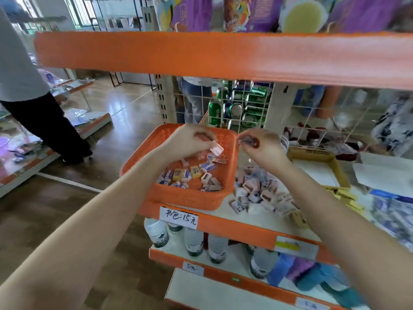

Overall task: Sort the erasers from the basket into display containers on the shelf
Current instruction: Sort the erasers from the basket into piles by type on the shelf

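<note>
An orange perforated basket sits at the left end of the middle shelf, with several small wrapped erasers lying in it. Over the basket, my left hand pinches a pink-and-white eraser at the fingertips. To its right my right hand is raised above the shelf and pinches a small dark item; blur hides what it is. Below that hand a heap of pink and white erasers lies loose on the shelf. A cardboard display box stands right of the heap.
An orange shelf beam runs overhead, close above my hands. A wire grid with green cans backs the shelf. Water bottles stand on the shelf below. A person stands at the left in the aisle. Packaged goods lie at right.
</note>
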{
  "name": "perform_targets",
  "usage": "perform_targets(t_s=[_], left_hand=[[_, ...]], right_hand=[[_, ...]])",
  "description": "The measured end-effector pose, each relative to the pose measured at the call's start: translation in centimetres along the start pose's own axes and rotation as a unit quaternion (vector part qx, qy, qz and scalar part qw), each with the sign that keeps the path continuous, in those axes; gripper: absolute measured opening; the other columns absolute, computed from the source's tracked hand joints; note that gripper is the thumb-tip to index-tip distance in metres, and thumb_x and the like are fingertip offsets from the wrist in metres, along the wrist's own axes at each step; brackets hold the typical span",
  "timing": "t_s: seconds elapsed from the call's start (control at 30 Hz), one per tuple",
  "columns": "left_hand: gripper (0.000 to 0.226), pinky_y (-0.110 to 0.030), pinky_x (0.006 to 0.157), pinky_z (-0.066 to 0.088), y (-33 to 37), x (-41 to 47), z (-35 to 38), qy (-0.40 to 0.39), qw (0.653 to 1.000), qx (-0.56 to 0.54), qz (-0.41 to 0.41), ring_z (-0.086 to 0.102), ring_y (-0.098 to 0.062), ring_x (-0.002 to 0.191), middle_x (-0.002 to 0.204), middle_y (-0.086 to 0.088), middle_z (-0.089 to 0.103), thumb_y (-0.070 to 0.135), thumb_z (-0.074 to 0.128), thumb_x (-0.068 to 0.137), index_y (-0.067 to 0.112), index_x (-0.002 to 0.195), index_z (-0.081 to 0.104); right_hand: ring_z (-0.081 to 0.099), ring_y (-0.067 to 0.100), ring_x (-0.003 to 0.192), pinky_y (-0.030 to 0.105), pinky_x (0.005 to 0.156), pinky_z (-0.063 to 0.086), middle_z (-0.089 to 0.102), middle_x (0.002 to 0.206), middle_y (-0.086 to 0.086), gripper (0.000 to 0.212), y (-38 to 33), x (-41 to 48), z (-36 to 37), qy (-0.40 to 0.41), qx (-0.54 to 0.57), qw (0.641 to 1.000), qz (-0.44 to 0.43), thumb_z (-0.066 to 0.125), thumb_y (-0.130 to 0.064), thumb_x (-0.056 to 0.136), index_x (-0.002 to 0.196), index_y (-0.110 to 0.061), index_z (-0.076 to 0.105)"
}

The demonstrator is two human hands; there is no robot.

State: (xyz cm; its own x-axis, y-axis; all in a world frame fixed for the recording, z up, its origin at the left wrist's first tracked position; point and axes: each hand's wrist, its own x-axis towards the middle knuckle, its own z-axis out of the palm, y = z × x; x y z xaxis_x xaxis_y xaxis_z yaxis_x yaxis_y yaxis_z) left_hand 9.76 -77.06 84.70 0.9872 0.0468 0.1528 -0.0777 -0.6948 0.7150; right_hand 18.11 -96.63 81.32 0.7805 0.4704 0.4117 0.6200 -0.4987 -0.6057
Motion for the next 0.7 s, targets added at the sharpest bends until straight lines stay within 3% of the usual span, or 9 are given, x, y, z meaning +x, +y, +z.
perform_targets(t_s=[0.1, 0.2, 0.3, 0.37, 0.47, 0.6, 0.7], left_hand=[[0.009, -0.006, 0.059, 0.047, 2.7, 1.3, 3.3, -0.011, 0.998, 0.025, 0.051, 0.064, 0.0, 0.066, 0.083, 0.013, 0.065, 0.019, 0.07, 0.083, 0.02, 0.091, 0.067], [0.015, -0.001, 0.065, 0.039, 4.6, 2.1, 6.0, -0.059, 0.984, 0.111, 0.123, 0.056, 0.002, 0.071, 0.082, 0.012, 0.063, 0.01, 0.066, 0.081, 0.012, 0.095, 0.071], [0.021, -0.008, 0.069, 0.041, 5.6, 2.2, 7.9, -0.138, 0.964, 0.187, 0.131, 0.055, -0.001, 0.073, 0.072, 0.02, 0.053, 0.005, 0.061, 0.082, 0.012, 0.1, 0.068], [0.021, -0.015, 0.075, 0.043, 5.6, 2.3, 8.7, -0.167, 0.952, 0.218, 0.136, 0.057, -0.006, 0.082, 0.083, 0.013, 0.057, 0.007, 0.062, 0.083, 0.013, 0.102, 0.068], [0.022, -0.016, 0.079, 0.042, 4.9, 2.1, 9.5, -0.197, 0.94, 0.24, 0.143, 0.058, -0.007, 0.09, 0.104, 0.002, 0.065, 0.008, 0.064, 0.083, 0.013, 0.104, 0.068], [0.025, -0.019, 0.084, 0.043, 4.1, 2.1, 8.7, -0.156, 0.953, 0.223, 0.136, 0.056, -0.006, 0.097, 0.114, 0.005, 0.064, 0.014, 0.065, 0.085, 0.018, 0.11, 0.066], [0.028, -0.019, 0.084, 0.046, 3.5, 2.1, 6.7, -0.079, 0.973, 0.176, 0.127, 0.059, -0.006, 0.094, 0.113, 0.005, 0.065, 0.014, 0.065, 0.084, 0.02, 0.111, 0.066]], right_hand=[[0.061, 0.007, 0.081, 0.002, 0.067, 0.039, 0.068, 0.094, -0.002, 0.018, 1.3, -1.9, -2.9, 0.034, -0.012, 0.999, 0.039, 0.064, -0.012, 0.086, 0.103, -0.013, 0.067], [0.06, 0.019, 0.08, 0.019, 0.064, 0.037, 0.066, 0.089, 0.006, 0.023, 3.3, -3.8, -4.7, -0.013, -0.076, 0.995, 0.064, 0.064, -0.015, 0.085, 0.108, -0.015, 0.065], [0.056, 0.016, 0.076, 0.022, 0.066, 0.04, 0.062, 0.083, 0.001, 0.027, 4.7, -5.6, -5.2, -0.059, -0.1, 0.99, 0.075, 0.065, -0.014, 0.083, 0.11, -0.017, 0.064], [0.057, 0.013, 0.08, 0.023, 0.074, 0.046, 0.06, 0.087, -0.005, 0.028, 5.0, -6.4, -5.3, -0.069, -0.093, 0.99, 0.083, 0.066, -0.014, 0.083, 0.111, -0.02, 0.064], [0.059, 0.007, 0.079, 0.016, 0.075, 0.048, 0.063, 0.091, -0.007, 0.03, 4.9, -6.8, -5.2, -0.08, -0.056, 0.992, 0.085, 0.064, -0.01, 0.086, 0.113, -0.021, 0.063], [0.059, 0.003, 0.078, 0.006, 0.07, 0.046, 0.064, 0.096, -0.005, 0.031, 3.9, -6.4, -5.2, -0.076, -0.034, 0.994, 0.07, 0.06, -0.008, 0.087, 0.116, -0.019, 0.062], [0.06, 0.007, 0.082, 0.013, 0.077, 0.049, 0.063, 0.095, -0.005, 0.032, 2.8, -5.6, -5.1, -0.066, -0.031, 0.997, 0.04, 0.058, -0.004, 0.086, 0.115, -0.017, 0.063]])
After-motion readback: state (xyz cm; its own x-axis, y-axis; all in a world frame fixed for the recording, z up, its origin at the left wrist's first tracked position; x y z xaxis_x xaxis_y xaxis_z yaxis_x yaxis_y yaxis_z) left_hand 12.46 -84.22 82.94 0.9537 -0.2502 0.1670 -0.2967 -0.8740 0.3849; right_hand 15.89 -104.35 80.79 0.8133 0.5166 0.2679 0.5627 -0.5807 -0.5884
